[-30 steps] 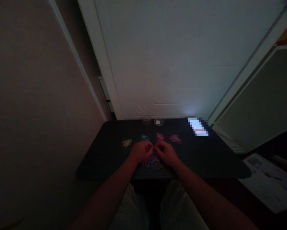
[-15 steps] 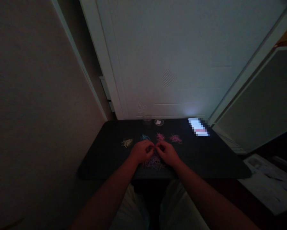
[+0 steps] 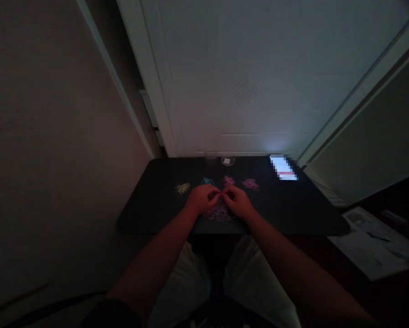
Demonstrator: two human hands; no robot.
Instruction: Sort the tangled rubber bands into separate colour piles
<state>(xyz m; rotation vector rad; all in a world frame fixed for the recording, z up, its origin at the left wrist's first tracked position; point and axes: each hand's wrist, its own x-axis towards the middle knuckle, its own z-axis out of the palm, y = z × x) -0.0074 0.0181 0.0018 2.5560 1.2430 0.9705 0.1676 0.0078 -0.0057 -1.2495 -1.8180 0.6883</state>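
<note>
Pale panel (image 3: 276, 54) behind, dark bench (image 3: 293, 205) below, and here's the mixed heap of thin pieces (image 3: 220, 215), partly under both hands, toward the person. Left hand (image 3: 200, 199) and right hand (image 3: 239, 202), equally near, fingers pinched, tips meeting; anything held, its long axis too, can't be made out.

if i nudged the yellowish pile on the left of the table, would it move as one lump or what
The yellowish pile would probably spread unevenly, since it looks like loose, thin pieces lying crisscrossed. Each piece is likely light, being so slim. Whether they'd bend or stay stiff, I can't tell in this dim view.
</note>
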